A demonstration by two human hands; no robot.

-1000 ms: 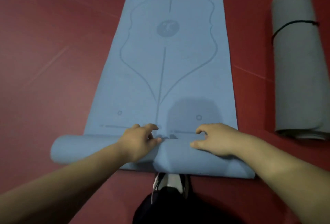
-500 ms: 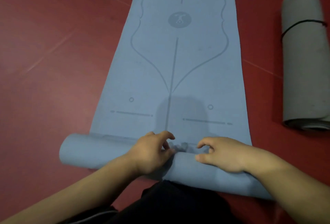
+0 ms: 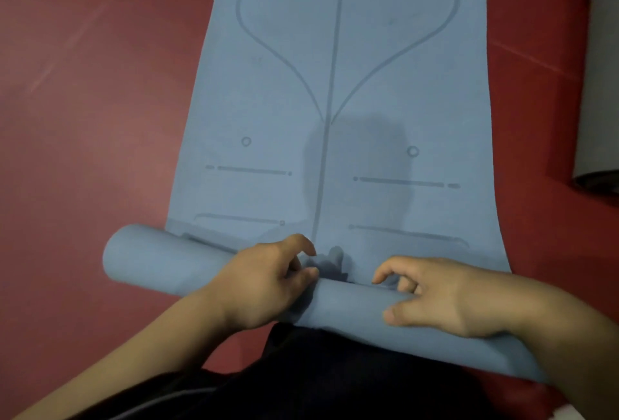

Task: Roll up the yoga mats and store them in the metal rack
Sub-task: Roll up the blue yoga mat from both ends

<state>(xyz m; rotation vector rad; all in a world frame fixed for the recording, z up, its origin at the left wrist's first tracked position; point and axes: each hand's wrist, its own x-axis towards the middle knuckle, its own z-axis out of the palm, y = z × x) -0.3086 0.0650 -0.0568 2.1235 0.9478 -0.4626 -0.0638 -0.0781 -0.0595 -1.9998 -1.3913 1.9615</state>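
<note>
**Rolling begins on the blue mat, near end first**

A person's left hand (image 3: 264,282) and right hand (image 3: 435,295) both curl over the rolled near end of the blue mat (image 3: 335,84), close together at its middle, fingertips dug in where the roll meets the flat sheet. The rest of the mat lies flat on the red floor (image 3: 83,84), running far out of view. The roll sits skewed, its left end poking past the mat's edge. The next move likely calls for squaring it, then an even push away with both hands. A grey mat (image 3: 599,84), already rolled, lies well apart at the right edge; no rack is in view. More flat mat shows between the printed circles and the roll than a second earlier, a second pair of dashes uncovered.
</note>
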